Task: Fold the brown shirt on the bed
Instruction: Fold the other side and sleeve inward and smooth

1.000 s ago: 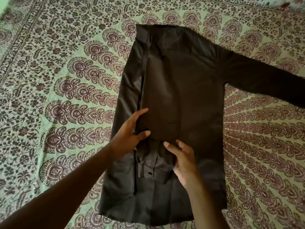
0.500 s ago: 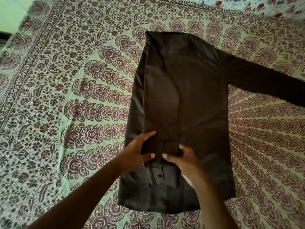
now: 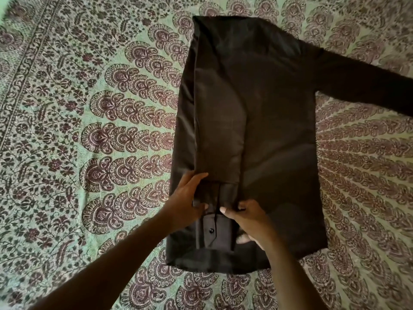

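The brown shirt lies flat on the bed, collar end far from me. Its left side is folded inward, and the left sleeve runs straight down the body to a buttoned cuff near the hem. The other sleeve stretches out to the right. My left hand pinches the folded sleeve's left edge just above the cuff. My right hand grips the same sleeve's right edge, fingers tucked under the cloth.
A green bedsheet with a maroon paisley and floral print covers the whole bed around the shirt. Its border band runs diagonally along the far left.
Both hands have slid down the folded sleeve toward the cuff, pulling it straight along the shirt's body. The cuff now lies flat near the hem.
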A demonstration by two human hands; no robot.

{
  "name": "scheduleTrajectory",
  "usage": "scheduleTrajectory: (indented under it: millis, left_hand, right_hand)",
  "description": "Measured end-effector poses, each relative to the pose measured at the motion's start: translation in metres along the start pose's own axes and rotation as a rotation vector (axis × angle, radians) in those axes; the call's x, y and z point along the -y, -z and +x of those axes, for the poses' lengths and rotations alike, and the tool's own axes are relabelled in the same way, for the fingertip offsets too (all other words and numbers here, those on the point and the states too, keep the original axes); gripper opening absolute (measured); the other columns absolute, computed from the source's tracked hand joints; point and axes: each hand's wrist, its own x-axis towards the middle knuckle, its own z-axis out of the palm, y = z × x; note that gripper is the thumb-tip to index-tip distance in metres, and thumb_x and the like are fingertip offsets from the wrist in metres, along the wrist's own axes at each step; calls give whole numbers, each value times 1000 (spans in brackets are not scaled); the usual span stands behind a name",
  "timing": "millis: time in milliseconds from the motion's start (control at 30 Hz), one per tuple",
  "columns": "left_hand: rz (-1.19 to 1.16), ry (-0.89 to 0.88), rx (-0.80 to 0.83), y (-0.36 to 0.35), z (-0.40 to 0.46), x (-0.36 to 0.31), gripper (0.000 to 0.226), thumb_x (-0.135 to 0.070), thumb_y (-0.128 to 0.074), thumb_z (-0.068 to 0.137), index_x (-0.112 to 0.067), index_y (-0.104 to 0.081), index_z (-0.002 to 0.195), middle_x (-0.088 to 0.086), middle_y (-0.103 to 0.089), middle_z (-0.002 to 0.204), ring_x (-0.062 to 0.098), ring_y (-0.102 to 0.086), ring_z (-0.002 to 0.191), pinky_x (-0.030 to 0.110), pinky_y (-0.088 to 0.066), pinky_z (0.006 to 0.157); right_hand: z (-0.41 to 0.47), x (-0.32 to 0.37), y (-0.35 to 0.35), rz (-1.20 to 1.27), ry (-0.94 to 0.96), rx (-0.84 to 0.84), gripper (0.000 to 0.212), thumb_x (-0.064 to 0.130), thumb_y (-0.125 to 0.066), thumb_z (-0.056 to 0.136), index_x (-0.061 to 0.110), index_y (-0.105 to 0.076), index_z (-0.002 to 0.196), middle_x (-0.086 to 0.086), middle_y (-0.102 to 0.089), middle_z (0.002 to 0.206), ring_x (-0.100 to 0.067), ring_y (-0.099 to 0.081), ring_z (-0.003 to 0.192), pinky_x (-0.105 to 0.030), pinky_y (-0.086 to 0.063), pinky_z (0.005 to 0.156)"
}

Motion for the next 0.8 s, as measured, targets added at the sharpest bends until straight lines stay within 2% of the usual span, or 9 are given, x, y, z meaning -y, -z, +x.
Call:
scheduleTrajectory:
  millis: [67,133,267,367,500,567,633,700,800]
  left_hand:
    - [-2,65,-106,0,1,-6,74,-14,-78,85,-22,-43,150,-2,-39,136,20,-55,113,37,-55,97]
    - [1,112,-203,6,10,-12,64,-14,-75,87,-21,-49,145,1,-45,132,18,-55,105,37,-54,95]
    - [21,109,-291,29,58,-18,59,-16,-72,88,-20,-48,142,8,-47,136,31,-53,122,49,-51,103]
    - [84,106,-327,59,115,-34,62,-16,-71,90,-20,-45,145,14,-45,138,35,-46,128,50,-45,108]
    - [131,136,-317,104,197,-57,63,-28,-68,88,-31,-42,146,17,-46,138,39,-47,127,54,-44,109]
    - [155,141,-311,125,238,-68,65,-40,-64,78,-36,-47,141,13,-57,133,38,-54,125,51,-45,108]
    - [117,153,-311,141,277,-80,65,-42,-65,73,-36,-54,137,10,-64,131,34,-59,121,47,-47,107]
    - [33,166,-348,155,309,-92,64,-38,-72,73,-29,-58,135,9,-66,129,31,-63,118,46,-52,103]
    - [-60,185,-381,170,349,-97,52,-21,-78,84,-18,-61,133,12,-65,129,30,-64,117,42,-55,100]
  right_hand:
    - [-3,10,7,-96,-32,-63,44,40,-79,88,8,-50,81,-11,-62,105,-25,-68,87,-42,-64,59]
    - [0,23,14,-198,2,-209,44,45,-78,87,9,-53,83,-16,-65,101,-28,-73,79,-42,-65,59]
    - [24,62,32,-331,256,-440,38,47,-75,89,12,-61,88,-7,-68,86,-26,-69,82,-34,-55,70]
    - [58,103,41,-296,475,-616,37,44,-73,91,13,-61,108,-7,-64,104,-25,-63,102,-33,-50,78]
    - [102,162,54,-412,591,-786,56,54,-68,91,19,-55,133,-9,-52,134,-33,-44,127,-48,-44,97]
    - [116,190,64,-554,571,-814,57,61,-64,90,25,-56,133,-4,-46,139,-33,-37,131,-55,-38,101]
    - [132,212,75,-625,544,-756,48,64,-65,87,29,-63,120,-2,-43,135,-33,-35,128,-54,-36,100]
    - [146,222,82,-631,516,-663,34,58,-70,87,28,-67,101,-1,-44,130,-32,-36,126,-52,-36,99]
    - [158,218,89,-589,509,-610,17,40,-71,92,25,-64,91,0,-43,128,-30,-36,124,-47,-36,97]
